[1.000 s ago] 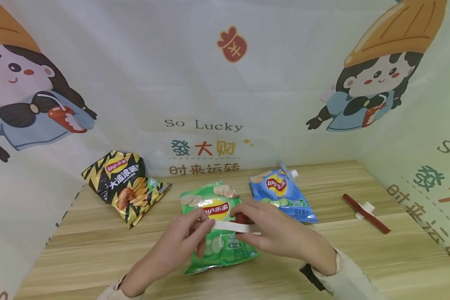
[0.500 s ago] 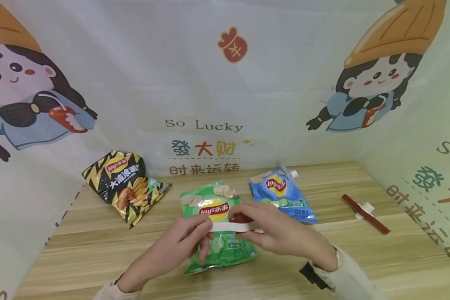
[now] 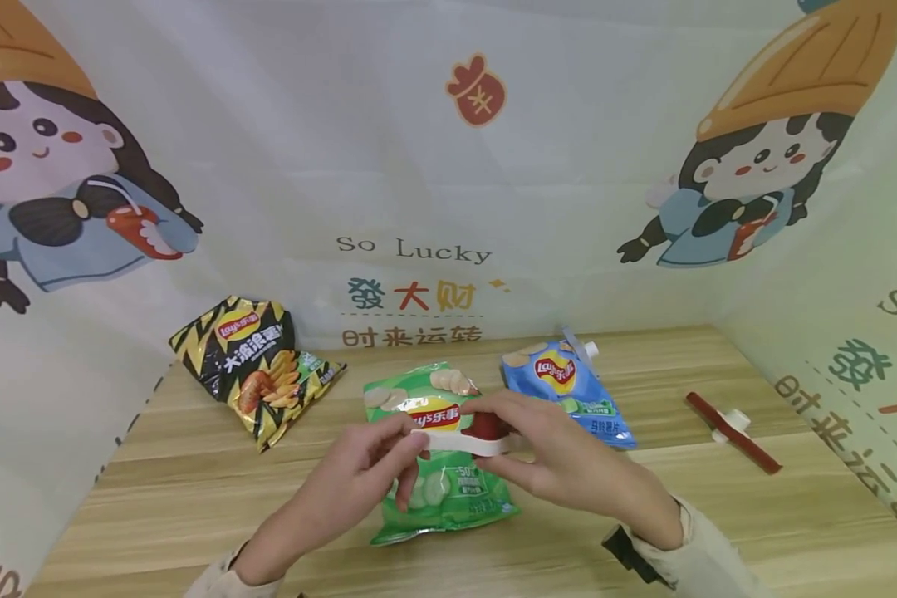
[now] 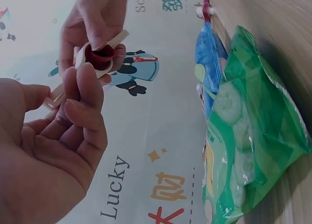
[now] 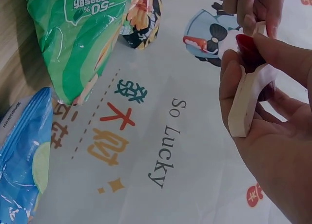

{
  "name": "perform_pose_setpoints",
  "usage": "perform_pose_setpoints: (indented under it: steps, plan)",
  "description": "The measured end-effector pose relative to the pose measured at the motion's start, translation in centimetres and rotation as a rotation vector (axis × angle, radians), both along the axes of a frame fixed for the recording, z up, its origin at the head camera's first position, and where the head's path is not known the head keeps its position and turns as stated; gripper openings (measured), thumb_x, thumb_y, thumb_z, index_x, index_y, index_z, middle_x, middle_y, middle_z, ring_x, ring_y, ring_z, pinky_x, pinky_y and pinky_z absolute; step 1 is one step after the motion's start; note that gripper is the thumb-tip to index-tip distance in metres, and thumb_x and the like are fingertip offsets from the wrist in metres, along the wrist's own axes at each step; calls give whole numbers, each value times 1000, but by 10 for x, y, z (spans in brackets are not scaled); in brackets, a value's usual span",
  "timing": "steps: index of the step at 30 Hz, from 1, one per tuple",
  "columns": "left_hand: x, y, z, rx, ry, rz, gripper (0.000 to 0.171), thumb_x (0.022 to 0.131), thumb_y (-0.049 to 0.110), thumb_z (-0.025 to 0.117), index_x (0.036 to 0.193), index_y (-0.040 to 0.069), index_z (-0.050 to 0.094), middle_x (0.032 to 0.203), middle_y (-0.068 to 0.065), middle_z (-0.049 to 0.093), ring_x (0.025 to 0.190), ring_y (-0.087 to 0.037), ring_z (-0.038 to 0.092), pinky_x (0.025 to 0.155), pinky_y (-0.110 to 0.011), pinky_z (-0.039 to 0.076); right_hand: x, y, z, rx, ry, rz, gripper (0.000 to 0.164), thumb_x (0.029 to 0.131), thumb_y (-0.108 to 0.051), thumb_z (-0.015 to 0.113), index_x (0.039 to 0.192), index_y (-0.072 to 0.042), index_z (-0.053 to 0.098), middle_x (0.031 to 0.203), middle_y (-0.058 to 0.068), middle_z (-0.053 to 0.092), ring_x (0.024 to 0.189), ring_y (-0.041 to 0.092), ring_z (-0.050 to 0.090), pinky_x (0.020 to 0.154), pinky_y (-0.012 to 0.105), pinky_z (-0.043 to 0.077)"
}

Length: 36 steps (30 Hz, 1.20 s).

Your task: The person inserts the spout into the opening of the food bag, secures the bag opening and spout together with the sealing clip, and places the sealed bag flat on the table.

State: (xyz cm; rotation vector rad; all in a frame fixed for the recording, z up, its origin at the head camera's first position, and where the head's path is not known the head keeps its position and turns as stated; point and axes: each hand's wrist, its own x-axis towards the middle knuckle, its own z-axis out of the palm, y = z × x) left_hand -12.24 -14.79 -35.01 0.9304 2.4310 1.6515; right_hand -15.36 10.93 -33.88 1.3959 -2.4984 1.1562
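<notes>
A white bag clip with a red spout-like piece is held between my two hands, above a green Lay's chip bag. My left hand pinches the clip's left end between thumb and finger, its other fingers loosely bent in the left wrist view. My right hand grips the clip around the red piece, with thumb and fingers on opposite sides. The red piece looks hollow in the left wrist view. The green bag lies on the wooden table beneath both hands, which cover part of its front.
A black-and-yellow chip bag lies at the back left. Behind my right hand lies a blue chip bag with a grey clip and white cap at its top. A dark red clip with a white cap rests far right. Printed cloth encloses the table.
Between my hands the clip has tilted, its left end rising a little and more of the red piece showing. The head view has shifted slightly. The bags lie as before.
</notes>
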Motion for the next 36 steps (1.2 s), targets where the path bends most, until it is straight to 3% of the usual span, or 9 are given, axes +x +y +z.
perform_pose_setpoints:
  steps: [6,15,22,25,28,31,36]
  plan:
    - [-1,-1,0,35,-20,-30,25,108,22,46,88,12,58,62,-2,58,49,-15,54,41,-30,42,-2,2,0,-53,-15,52,38,90,-4,73,125,-12,60,118,-4,61,103,11,60,84,25,55]
    - [-3,-2,-2,13,-22,-32,34,108,23,43,80,9,57,60,-2,57,46,-20,49,42,-28,41,-4,6,1,8,44,30,33,93,-14,71,124,-24,67,123,-11,60,107,8,54,84,29,51]
    - [-7,0,-6,61,-215,-112,47,111,27,34,88,-4,60,65,-14,62,51,-16,58,44,-26,45,-2,1,-2,-9,103,9,37,84,-6,78,117,-21,71,118,-8,62,107,10,52,83,28,51]
    - [-8,2,-7,75,-296,-127,50,110,30,34,89,-10,57,64,-14,61,52,-14,59,45,-24,44,-1,-1,-5,-24,103,13,34,84,-13,81,116,-20,72,116,-9,60,104,9,52,81,26,52]
    - [-8,2,-7,81,-340,-115,51,110,29,34,91,-13,55,65,-9,60,52,-12,59,46,-23,44,-1,-2,-6,-41,124,23,24,91,-19,74,115,-19,72,115,-9,60,102,7,52,79,25,52]
    - [-9,1,-7,72,-367,-130,51,110,27,32,92,-13,56,66,-5,60,52,-11,58,47,-22,44,-1,-2,-6,-53,187,33,18,97,-14,65,113,-16,74,112,-7,62,103,8,53,80,23,50]
    - [-9,0,-8,59,-401,-171,46,110,25,30,94,-9,56,66,-3,55,52,-9,53,48,-21,43,-1,-2,-4,-63,264,57,20,95,-5,66,112,-12,73,109,-5,65,103,9,55,81,20,49]
